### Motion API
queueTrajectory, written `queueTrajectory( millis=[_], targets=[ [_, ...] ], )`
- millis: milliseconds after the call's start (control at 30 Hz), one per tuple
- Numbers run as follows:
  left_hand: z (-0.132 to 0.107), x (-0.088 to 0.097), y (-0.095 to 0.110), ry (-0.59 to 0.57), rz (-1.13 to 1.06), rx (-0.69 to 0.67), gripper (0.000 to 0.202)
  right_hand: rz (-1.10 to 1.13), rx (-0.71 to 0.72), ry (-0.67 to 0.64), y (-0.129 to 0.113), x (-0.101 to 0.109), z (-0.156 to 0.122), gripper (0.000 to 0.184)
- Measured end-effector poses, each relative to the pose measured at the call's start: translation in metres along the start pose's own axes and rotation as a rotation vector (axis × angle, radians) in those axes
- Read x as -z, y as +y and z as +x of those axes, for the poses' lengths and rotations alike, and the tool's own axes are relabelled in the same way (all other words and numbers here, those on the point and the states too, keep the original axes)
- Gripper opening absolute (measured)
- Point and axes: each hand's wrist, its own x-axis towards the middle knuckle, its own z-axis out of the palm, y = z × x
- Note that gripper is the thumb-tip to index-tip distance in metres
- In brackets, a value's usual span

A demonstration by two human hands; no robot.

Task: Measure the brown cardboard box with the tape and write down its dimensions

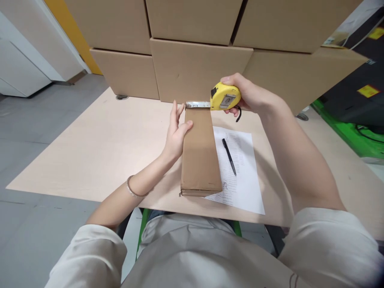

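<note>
The right hand (pixel 246 94) is clasping a tape measure (pixel 225 97), seemingly gauging the carton (pixel 200 156) near the tabletop's (pixel 90 160) front edge, while the loosely open left hand (pixel 176 135) is bracing it, reading likely calling for stillness.

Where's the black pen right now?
In the head view, the black pen lies right of centre on the printed sheet, just right of the long cardboard box and nearer the wearer than the yellow tape measure.

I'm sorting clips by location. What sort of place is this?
Probably a packing or storage area: large cardboard boxes are stacked ahead, and a tape measure stretches across the far end of a smaller box on a table.
</note>
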Motion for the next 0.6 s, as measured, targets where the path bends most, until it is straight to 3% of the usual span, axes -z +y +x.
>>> queueTrajectory(
  millis=[100,267,367,467,600],
  targets=[
    [-0.004,0.014,0.019,0.05,0.076,0.105,0.101,0.111,0.097,0.039,-0.005,-0.004,-0.004,0.032],
    [-0.012,0.039,0.067,0.126,0.28,0.246,0.084,0.117,0.179,0.068,-0.003,-0.002,-0.012,0.027],
    [-0.012,0.05,0.091,0.015,0.383,0.376,0.084,0.104,0.201,0.074,0.006,0.004,-0.018,0.03],
    [-0.012,0.062,0.099,-0.082,0.41,0.455,0.095,0.107,0.174,0.129,0.015,0.01,-0.024,0.034],
    [-0.02,0.067,0.091,-0.072,0.231,0.473,0.093,0.145,0.193,0.177,0.02,0.015,-0.036,0.037]
  ],
)
